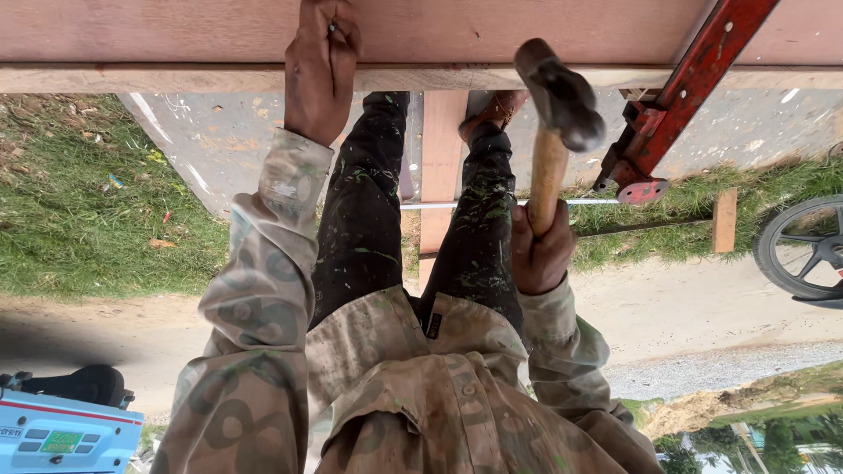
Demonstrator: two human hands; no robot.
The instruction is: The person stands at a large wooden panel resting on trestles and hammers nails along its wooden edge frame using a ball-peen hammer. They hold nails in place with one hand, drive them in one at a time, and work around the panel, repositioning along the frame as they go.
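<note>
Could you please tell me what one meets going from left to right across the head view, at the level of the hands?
Left hand on the wooden board → hammer in the right hand → red metal clamp → wheel.

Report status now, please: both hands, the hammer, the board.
Left hand pinches a nail against the wooden board. Right hand grips the hammer, head raised off the board. Red clamp sits to the right.
</note>
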